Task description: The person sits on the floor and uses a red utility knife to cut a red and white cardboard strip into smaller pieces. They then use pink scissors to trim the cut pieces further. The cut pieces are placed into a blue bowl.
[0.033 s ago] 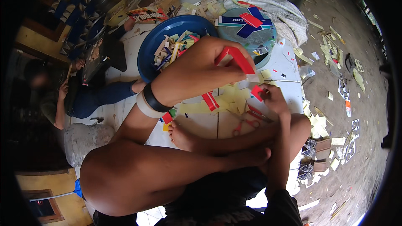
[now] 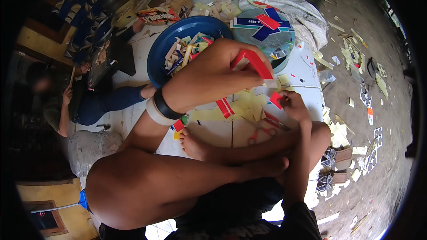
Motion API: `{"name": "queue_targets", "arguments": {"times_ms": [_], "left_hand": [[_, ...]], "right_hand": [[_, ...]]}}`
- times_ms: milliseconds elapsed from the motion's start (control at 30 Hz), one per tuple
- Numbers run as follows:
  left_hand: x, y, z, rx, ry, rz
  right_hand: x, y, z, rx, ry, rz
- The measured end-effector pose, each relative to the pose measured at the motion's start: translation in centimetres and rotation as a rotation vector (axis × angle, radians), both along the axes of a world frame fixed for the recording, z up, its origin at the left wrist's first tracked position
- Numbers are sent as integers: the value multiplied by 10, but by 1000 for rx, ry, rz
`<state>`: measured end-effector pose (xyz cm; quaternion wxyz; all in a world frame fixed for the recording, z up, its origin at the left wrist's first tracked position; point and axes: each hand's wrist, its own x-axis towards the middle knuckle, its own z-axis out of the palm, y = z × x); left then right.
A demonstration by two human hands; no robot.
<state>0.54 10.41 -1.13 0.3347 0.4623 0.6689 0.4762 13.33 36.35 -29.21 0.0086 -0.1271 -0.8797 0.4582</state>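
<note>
My left hand (image 2: pixel 238 64), with a black and a white band at the wrist, is closed on a glossy red strip (image 2: pixel 258 64) with a pale end. The strip bends over the fingers. To its lower right, my right hand (image 2: pixel 296 106) pinches a small red piece (image 2: pixel 276 100) between thumb and fingers, apart from the strip. Beneath the hands, pale yellow paper pieces (image 2: pixel 242 102) lie on the white tiles beside a red-and-white strip (image 2: pixel 225 108). Red-handled scissors (image 2: pixel 262 134) rest by my leg.
A blue basin (image 2: pixel 155 49) full of coloured scraps stands behind my left forearm. Next to it, a round lidded tub (image 2: pixel 262 35) carries blue and red strips, near a white sack (image 2: pixel 307 15). Sandals (image 2: pixel 333 158) sit at the right edge. Another person (image 2: pixel 66 102) works at the left.
The view has shifted very slightly. My right hand with the small red piece has edged a little to the right; my left hand keeps its hold.
</note>
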Motion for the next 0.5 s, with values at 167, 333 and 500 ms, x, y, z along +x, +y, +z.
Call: {"name": "queue_targets", "arguments": {"times_ms": [167, 333, 500], "left_hand": [[0, -1, 3, -15, -15, 2], [0, -2, 4, 22, -12, 50], [0, -3, 3, 61, -27, 95]], "right_hand": [[17, 28, -13, 43, -182, -29], [26, 39, -21, 38, -340, 81], [23, 40, -24, 17, -286, 111]]}}
